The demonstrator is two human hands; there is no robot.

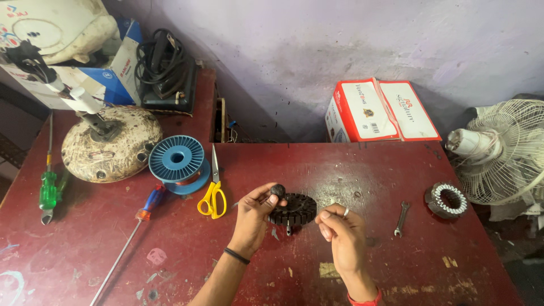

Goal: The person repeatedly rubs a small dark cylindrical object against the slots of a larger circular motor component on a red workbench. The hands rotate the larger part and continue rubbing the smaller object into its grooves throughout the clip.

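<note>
My left hand (253, 218) pinches a small dark round part (277, 190) between thumb and fingers, just above a black slotted stator core (294, 208) that lies flat on the red table (170, 249). My right hand (343, 235) hovers at the core's right edge with its fingers curled together; a ring shows on one finger, and I cannot tell whether it holds anything.
Yellow-handled scissors (212, 195), a blue wire spool (177, 161), a long screwdriver (136, 226) and a green-handled screwdriver (47, 192) lie at left by a worn fan motor housing (110, 148). A small spanner (402, 218), a wound stator (447, 199), a red-and-white box (379, 111) and a fan guard (510, 153) are at right.
</note>
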